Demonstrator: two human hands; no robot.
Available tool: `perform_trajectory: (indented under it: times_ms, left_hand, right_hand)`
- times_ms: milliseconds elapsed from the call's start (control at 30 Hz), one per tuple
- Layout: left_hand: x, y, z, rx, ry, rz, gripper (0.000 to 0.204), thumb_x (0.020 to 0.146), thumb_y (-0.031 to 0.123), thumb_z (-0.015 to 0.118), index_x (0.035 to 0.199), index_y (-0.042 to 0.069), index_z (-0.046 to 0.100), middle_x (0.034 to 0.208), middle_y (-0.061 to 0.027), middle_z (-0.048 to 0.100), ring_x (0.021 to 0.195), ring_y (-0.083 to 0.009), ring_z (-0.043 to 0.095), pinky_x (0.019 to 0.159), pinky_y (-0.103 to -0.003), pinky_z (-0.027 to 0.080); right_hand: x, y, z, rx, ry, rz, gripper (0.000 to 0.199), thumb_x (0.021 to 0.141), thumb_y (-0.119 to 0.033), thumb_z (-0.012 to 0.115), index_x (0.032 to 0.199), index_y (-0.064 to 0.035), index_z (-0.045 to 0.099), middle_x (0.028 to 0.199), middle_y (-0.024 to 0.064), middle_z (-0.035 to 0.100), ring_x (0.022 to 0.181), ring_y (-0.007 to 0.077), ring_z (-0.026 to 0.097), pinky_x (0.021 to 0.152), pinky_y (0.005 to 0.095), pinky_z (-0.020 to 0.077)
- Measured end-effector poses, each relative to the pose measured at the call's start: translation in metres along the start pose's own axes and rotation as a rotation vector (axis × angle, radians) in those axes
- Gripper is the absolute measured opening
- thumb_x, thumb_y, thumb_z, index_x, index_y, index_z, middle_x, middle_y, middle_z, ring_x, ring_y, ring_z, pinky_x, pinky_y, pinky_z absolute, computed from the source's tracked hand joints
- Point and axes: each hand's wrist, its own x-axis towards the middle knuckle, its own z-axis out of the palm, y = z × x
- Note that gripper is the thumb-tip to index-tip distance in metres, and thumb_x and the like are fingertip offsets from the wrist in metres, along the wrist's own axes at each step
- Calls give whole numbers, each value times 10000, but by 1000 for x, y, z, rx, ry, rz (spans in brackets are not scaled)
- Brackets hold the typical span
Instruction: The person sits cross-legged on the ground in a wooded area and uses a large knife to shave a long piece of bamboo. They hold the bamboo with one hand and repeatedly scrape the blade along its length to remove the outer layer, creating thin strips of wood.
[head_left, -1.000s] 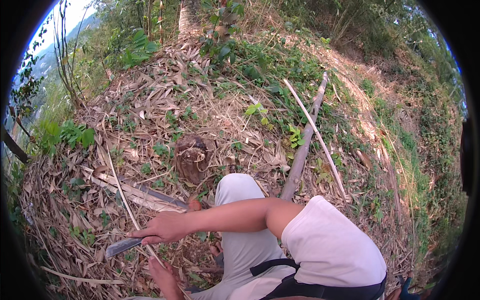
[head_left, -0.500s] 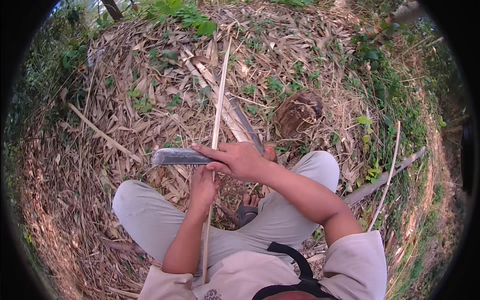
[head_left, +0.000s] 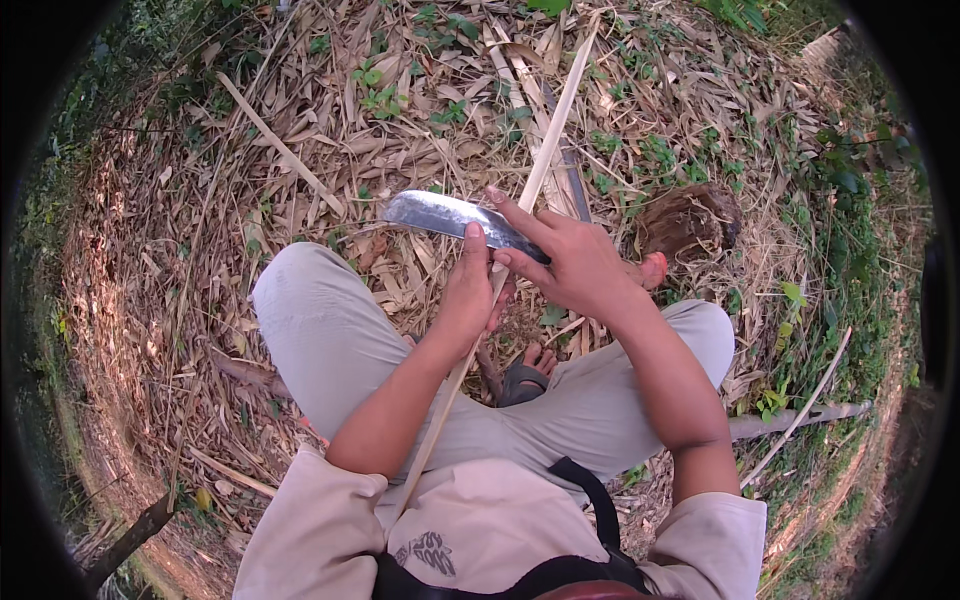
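Observation:
A long pale strip (head_left: 555, 135), which looks like split bamboo, runs from the leaf litter ahead down between my hands to my lap. My left hand (head_left: 468, 300) is closed round the strip, its thumb up against the edge of a machete (head_left: 440, 215). My right hand (head_left: 575, 262) grips the machete, index finger stretched along the blade. The broad grey blade lies across the strip and points left. Most of the handle is hidden by the hand; a reddish-orange end shows beside the wrist.
I sit with knees bent outward on dry leaves. A cut stump (head_left: 690, 222) stands beyond my right knee. Several split lengths (head_left: 520, 95) lie ahead, a stick (head_left: 280, 145) to the left. A grey pole (head_left: 800, 420) and thin stick (head_left: 805, 410) lie at right.
The view has shifted, so the scene sits further right and the strip leans more. The machete blade has tilted, its tip now higher than its base, and my left thumb now touches it.

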Motion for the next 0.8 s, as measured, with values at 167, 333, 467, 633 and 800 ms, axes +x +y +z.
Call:
perform_trajectory:
  times_ms: [167,333,467,633,800]
  left_hand:
    - [0,-6,5,135,190,82,740,997,656,170,1098,49,580,648,-23,510,427,-83,424,367,-234,342]
    - [12,-29,-8,254,164,117,697,1009,622,257,977,25,615,641,-24,558,430,-97,425,379,-252,348]
    - [7,-23,-4,220,204,108,711,1001,638,252,969,28,617,639,-35,564,433,-111,439,385,-270,347]
    - [4,-22,-1,261,186,128,731,996,648,229,973,27,615,625,-36,548,421,-108,434,371,-261,343]
    - [3,-25,-2,270,171,85,721,1007,628,204,989,31,608,616,-25,531,411,-97,427,364,-252,343]
  right_hand:
    - [-4,-2,-16,379,-22,115,756,984,-459,522,1563,-103,191,867,140,617,820,275,633,760,397,471]
    - [-8,25,-33,1044,313,311,903,951,-728,155,1553,-57,211,1215,216,594,1123,312,595,978,396,460]
    - [-13,22,-72,1732,403,257,980,904,-793,156,1528,-43,243,1421,353,387,1313,443,450,1098,525,390]
    - [-17,22,-72,1793,409,160,842,970,-690,231,1523,-55,227,1467,358,319,1338,485,402,1079,575,415]
    - [-14,13,-64,1604,415,125,735,1013,-579,260,1532,-68,160,1455,340,350,1336,462,416,1070,556,440]
